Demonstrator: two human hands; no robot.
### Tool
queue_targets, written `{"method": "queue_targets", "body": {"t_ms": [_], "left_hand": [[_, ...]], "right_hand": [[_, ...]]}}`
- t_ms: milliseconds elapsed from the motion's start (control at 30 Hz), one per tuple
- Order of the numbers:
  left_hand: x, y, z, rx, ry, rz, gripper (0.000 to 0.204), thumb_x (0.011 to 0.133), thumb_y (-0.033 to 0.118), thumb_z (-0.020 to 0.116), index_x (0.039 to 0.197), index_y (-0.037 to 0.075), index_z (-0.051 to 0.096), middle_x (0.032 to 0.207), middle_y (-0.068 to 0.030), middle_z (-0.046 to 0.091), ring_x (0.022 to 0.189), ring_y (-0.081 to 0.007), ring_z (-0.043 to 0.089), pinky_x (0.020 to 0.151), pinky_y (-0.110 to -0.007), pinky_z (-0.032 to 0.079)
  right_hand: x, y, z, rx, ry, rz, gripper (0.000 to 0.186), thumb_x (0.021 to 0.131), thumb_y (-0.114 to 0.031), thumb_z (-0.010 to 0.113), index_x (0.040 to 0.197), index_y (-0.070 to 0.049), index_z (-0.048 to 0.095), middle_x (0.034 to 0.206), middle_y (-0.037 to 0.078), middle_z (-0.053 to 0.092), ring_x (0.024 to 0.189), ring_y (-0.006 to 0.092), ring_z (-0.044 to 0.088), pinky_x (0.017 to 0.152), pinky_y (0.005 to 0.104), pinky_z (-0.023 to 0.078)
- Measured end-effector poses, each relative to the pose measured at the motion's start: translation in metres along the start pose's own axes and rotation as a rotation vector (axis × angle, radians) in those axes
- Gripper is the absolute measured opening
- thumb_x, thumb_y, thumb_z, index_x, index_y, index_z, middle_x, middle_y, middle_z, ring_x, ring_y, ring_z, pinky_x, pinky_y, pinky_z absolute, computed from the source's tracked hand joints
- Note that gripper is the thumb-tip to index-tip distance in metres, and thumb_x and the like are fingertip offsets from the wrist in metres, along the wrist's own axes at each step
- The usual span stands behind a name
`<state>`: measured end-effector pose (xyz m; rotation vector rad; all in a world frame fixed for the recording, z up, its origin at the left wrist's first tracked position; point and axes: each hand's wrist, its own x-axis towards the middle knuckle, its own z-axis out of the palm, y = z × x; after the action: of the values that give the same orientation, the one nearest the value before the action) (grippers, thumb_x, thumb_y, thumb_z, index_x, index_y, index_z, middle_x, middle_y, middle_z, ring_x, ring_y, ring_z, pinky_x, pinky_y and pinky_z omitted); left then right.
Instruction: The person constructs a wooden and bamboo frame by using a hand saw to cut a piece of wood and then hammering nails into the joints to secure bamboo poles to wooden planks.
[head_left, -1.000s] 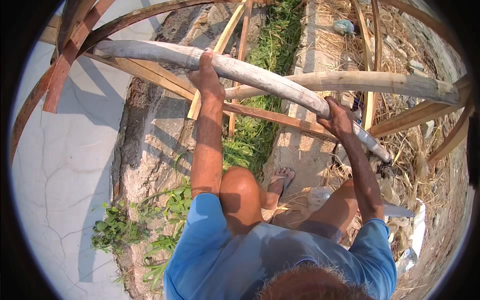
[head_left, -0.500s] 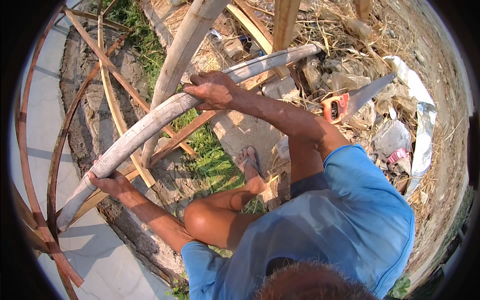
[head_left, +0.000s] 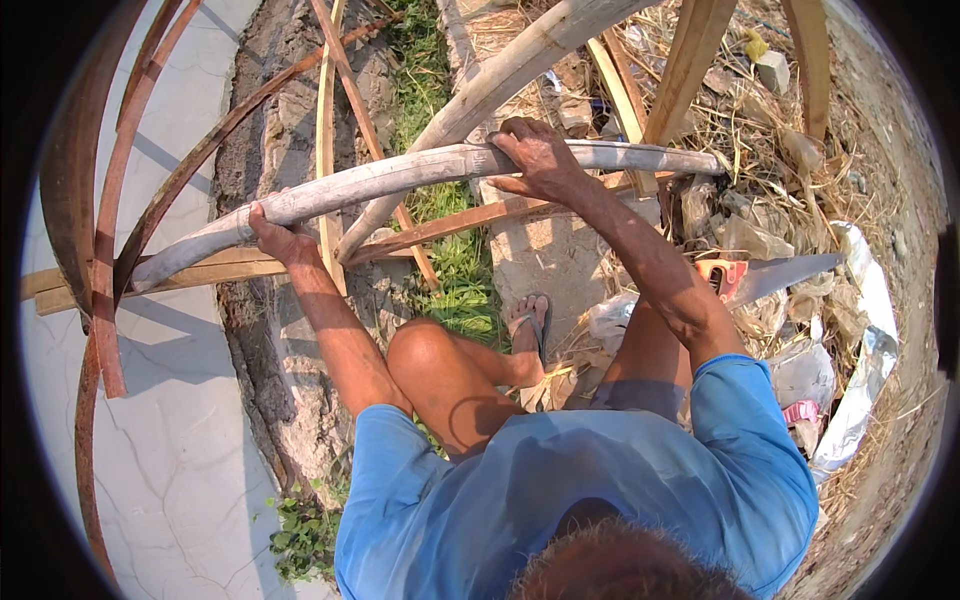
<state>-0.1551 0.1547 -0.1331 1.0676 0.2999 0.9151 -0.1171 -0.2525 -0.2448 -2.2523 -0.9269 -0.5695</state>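
Observation:
A long, slightly curved greyish-white pole (head_left: 390, 176), resembling weathered bamboo, spans the picture from lower left to upper right. Close to its left end, my left hand (head_left: 284, 236) grips it, the thumb showing and the other fingers mostly hidden behind. My right hand (head_left: 540, 165) straddles the pole right of the middle, fingers over the far side and thumb along the near side. A second pale pole (head_left: 520, 75) slants behind, crossing it between my hands. Below lies a squared timber (head_left: 455, 226).
A handsaw (head_left: 770, 278) with an orange handle lies on straw and plastic litter at right. Thin brown strips (head_left: 108, 230) curve over the pale cracked slab (head_left: 180, 450) at left. Upright timbers (head_left: 690, 70) stand at the far side. Green grass (head_left: 455, 290) grows beside my sandalled foot (head_left: 526, 330).
The whole view has turned, so the pole lies more level in the picture. My right hand sits slightly farther right along the pole, its thumb and fingers more spread.

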Motion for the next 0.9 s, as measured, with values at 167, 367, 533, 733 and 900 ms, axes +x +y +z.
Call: {"method": "queue_targets", "body": {"t_ms": [167,367,533,733,900], "left_hand": [[-0.017,0.006,0.010,0.076,-0.013,0.030,0.049,0.088,0.029,0.066,0.116,-0.008,0.053,0.100,-0.0174,0.064,0.094,-0.0351,0.067,0.090,-0.049,0.056],[-0.001,0.008,-0.032,0.118,-0.072,-0.020,0.068,0.085,0.043,0.069,0.130,-0.001,0.045,0.121,-0.0186,0.054,0.115,-0.0334,0.058,0.101,-0.050,0.050],[-0.025,0.027,-0.022,0.403,0.088,-0.032,0.078,0.086,0.050,0.076,0.136,-0.002,0.046,0.130,-0.0205,0.054,0.121,-0.0331,0.056,0.104,-0.050,0.049],[-0.112,0.045,0.061,1.134,-0.623,0.716,0.083,0.080,0.044,0.085,0.140,0.001,0.047,0.137,-0.0168,0.052,0.129,-0.0341,0.052,0.107,-0.046,0.046],[-0.118,-0.007,0.103,1.860,-1.393,0.956,0.092,0.067,0.038,0.091,0.144,0.015,0.047,0.134,-0.0135,0.060,0.122,-0.0355,0.059,0.101,-0.048,0.048]], "right_hand": [[-0.057,0.037,-0.044,-0.166,0.058,0.135,0.077,0.076,-0.061,0.078,0.128,-0.007,0.059,0.118,0.016,0.058,0.115,0.0368,0.056,0.103,0.0527,0.042],[-0.058,0.054,0.011,-0.116,-0.026,0.223,0.050,0.068,-0.038,0.086,0.101,-0.012,0.057,0.091,0.010,0.060,0.090,0.0321,0.066,0.080,0.0470,0.052],[-0.062,0.054,0.008,-0.126,-0.012,0.290,0.053,0.069,-0.039,0.086,0.107,-0.012,0.060,0.093,0.010,0.062,0.094,0.0326,0.066,0.087,0.0489,0.050],[-0.063,0.054,-0.001,-0.173,-0.043,0.338,0.055,0.069,-0.036,0.086,0.109,-0.011,0.058,0.098,0.013,0.059,0.101,0.0339,0.063,0.088,0.0505,0.047],[-0.053,0.041,0.021,-0.187,-0.087,0.336,0.060,0.070,-0.038,0.087,0.115,-0.013,0.057,0.099,0.009,0.059,0.100,0.0329,0.064,0.090,0.0528,0.047]]}}
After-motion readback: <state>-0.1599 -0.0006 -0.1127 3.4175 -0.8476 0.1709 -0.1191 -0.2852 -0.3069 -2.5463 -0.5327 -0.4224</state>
